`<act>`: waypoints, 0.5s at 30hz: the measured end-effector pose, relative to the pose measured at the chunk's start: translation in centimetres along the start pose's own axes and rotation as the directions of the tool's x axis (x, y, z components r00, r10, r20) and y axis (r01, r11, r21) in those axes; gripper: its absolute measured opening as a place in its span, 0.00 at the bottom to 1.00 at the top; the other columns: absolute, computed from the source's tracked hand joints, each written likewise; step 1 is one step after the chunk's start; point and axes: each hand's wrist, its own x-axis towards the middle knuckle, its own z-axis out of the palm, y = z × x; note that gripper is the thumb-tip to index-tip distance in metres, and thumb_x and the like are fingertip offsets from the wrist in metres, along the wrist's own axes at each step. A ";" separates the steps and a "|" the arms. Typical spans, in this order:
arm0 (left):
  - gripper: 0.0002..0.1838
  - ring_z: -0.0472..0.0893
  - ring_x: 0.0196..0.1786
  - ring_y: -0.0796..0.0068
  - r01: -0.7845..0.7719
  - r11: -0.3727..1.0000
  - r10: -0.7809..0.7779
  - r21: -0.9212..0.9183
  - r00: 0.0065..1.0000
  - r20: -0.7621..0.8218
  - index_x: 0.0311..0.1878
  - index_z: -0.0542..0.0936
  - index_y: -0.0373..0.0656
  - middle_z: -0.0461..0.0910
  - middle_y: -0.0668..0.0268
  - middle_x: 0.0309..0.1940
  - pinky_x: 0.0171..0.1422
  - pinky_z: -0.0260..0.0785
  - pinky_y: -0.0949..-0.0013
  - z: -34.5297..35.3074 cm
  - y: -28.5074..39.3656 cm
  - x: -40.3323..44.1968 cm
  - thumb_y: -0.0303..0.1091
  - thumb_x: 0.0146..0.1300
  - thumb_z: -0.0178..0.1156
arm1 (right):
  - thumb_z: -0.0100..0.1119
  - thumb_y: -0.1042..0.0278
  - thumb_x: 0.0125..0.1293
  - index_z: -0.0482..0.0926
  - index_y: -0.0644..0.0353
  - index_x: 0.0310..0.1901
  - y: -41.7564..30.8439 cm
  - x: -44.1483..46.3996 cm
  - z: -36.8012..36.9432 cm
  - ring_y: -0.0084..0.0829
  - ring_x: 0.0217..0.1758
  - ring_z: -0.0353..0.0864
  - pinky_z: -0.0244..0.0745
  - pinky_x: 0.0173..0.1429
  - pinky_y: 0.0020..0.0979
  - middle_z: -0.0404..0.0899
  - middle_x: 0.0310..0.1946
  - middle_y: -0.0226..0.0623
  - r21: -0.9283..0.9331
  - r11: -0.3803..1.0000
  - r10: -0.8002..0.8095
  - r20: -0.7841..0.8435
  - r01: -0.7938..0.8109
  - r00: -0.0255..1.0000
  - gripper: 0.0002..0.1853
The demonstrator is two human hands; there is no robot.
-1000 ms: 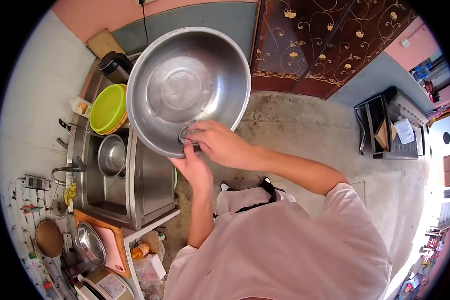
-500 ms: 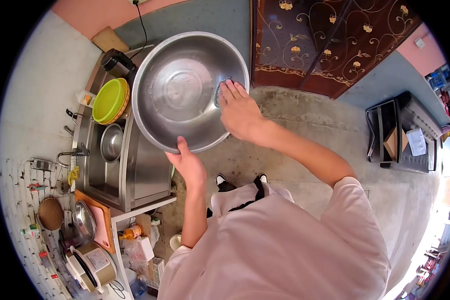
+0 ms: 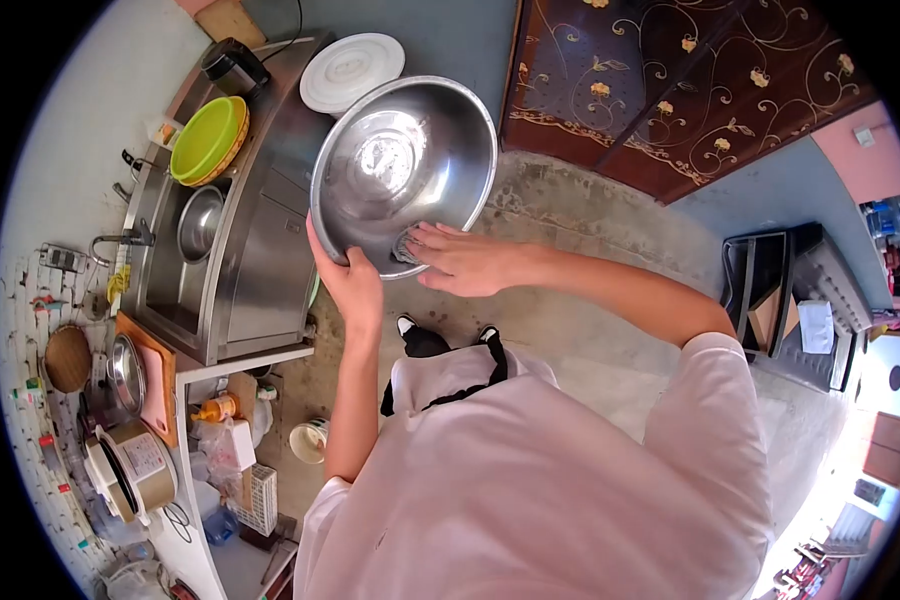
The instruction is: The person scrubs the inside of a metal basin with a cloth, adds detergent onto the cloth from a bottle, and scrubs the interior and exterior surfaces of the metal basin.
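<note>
A large steel basin [image 3: 370,210] is held up, tilted, with its inside facing me. My left hand [image 3: 348,285] grips its lower left rim, the thumb over the edge and the fingers on the outer side. Inside the lower part of the basin, my right hand [image 3: 460,262] presses a grey wire scourer [image 3: 404,246] against the wall, its fingers over the scourer. The basin's inner surface is shiny, with bright reflections at the bottom.
On the left are a steel sink [image 3: 175,298] with a small bowl [image 3: 201,224], a green basin [image 3: 202,140] and a black kettle [image 3: 232,66]. A white lid [image 3: 353,73] lies behind the basin. A rice cooker [image 3: 135,468] stands lower left, a bucket [image 3: 310,441] on the floor.
My right hand has moved with the scourer from the basin's right wall down to its lower part. My left hand has shifted left along the rim, and the view has turned, revealing the white lid.
</note>
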 end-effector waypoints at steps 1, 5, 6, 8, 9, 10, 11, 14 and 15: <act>0.33 0.62 0.66 0.60 0.009 1.000 -0.009 -0.001 1.000 0.002 0.66 0.55 0.33 0.61 0.49 0.62 0.69 0.48 0.66 -0.5 -0.5 -0.2 0.15 0.52 0.40 | 0.32 0.50 0.69 0.54 0.73 0.64 0.6 0.1 0.5 0.45 0.74 0.41 0.35 0.74 0.38 0.49 0.68 0.56 -0.161 0.987 -0.026 -0.006 0.025 1.000 0.33; 0.33 0.63 0.65 0.61 0.028 0.993 -0.024 0.113 0.999 -0.029 0.65 0.57 0.31 0.62 0.50 0.61 0.68 0.49 0.69 -1.8 -1.6 -0.8 0.15 0.50 0.39 | 0.36 0.56 0.69 0.57 0.72 0.63 4.1 0.5 -2.1 0.44 0.73 0.43 0.38 0.75 0.38 0.49 0.68 0.54 -0.799 0.534 0.123 -0.249 -0.276 0.961 0.29; 0.33 0.63 0.65 0.61 0.037 0.993 -0.032 0.110 0.998 -0.047 0.65 0.57 0.31 0.62 0.50 0.61 0.68 0.49 0.69 -1.8 -1.6 -0.7 0.15 0.50 0.39 | 0.36 0.56 0.69 0.57 0.72 0.63 3.5 1.0 -1.8 0.44 0.73 0.43 0.38 0.75 0.38 0.49 0.68 0.54 -0.806 0.533 0.113 -0.234 -0.257 0.966 0.29; 0.32 0.64 0.64 0.61 0.061 0.997 -0.059 0.040 0.996 -0.069 0.64 0.57 0.30 0.64 0.50 0.60 0.67 0.50 0.70 -1.9 -1.5 -0.6 0.15 0.50 0.39 | 0.36 0.56 0.69 0.59 0.71 0.62 1.3 2.3 -0.2 0.44 0.73 0.45 0.39 0.74 0.38 0.51 0.67 0.53 -0.311 0.937 0.181 0.037 -0.161 0.983 0.28; 0.32 0.66 0.62 0.61 0.071 0.996 -0.067 0.061 0.996 -0.060 0.64 0.58 0.30 0.66 0.50 0.58 0.67 0.52 0.70 -2.3 -2.0 -0.4 0.15 0.50 0.40 | 0.36 0.56 0.69 0.60 0.70 0.62 0.8 2.8 0.9 0.44 0.73 0.46 0.40 0.74 0.39 0.53 0.66 0.53 0.002 0.998 -0.065 0.047 0.065 0.997 0.27; 0.32 0.66 0.62 0.61 0.078 0.995 -0.074 0.058 0.994 -0.075 0.64 0.58 0.30 0.66 0.50 0.58 0.67 0.52 0.70 -2.9 -2.4 -0.4 0.15 0.50 0.40 | 0.36 0.56 0.69 0.60 0.70 0.62 1.1 3.2 1.0 0.44 0.73 0.46 0.40 0.74 0.39 0.53 0.66 0.53 0.000 0.997 -0.073 0.061 0.073 0.996 0.27; 0.32 0.66 0.62 0.61 0.093 0.994 -0.090 0.058 0.994 -0.059 0.64 0.58 0.30 0.66 0.50 0.58 0.66 0.52 0.70 -3.6 -2.6 -0.5 0.15 0.50 0.40 | 0.37 0.54 0.69 0.61 0.70 0.61 1.6 3.7 0.6 0.44 0.72 0.46 0.40 0.74 0.39 0.53 0.66 0.52 -0.090 0.993 -0.067 0.142 0.080 0.988 0.28; 0.32 0.67 0.61 0.61 0.095 0.993 -0.092 0.071 0.995 -0.038 0.64 0.58 0.30 0.67 0.50 0.57 0.66 0.54 0.69 -5.8 -3.7 0.2 0.15 0.50 0.40 | 0.39 0.51 0.68 0.64 0.69 0.60 4.9 4.8 0.8 0.44 0.72 0.48 0.40 0.74 0.39 0.54 0.66 0.52 -0.495 0.866 -0.045 0.058 0.068 0.997 0.29; 0.32 0.68 0.61 0.61 0.080 0.993 -0.078 0.083 0.996 -0.031 0.64 0.58 0.31 0.67 0.50 0.57 0.66 0.54 0.69 -6.2 -4.1 0.3 0.15 0.50 0.40 | 0.39 0.51 0.68 0.63 0.69 0.61 4.4 5.4 0.3 0.44 0.72 0.48 0.39 0.74 0.39 0.54 0.66 0.52 -0.649 0.760 0.029 -0.012 -0.030 1.000 0.29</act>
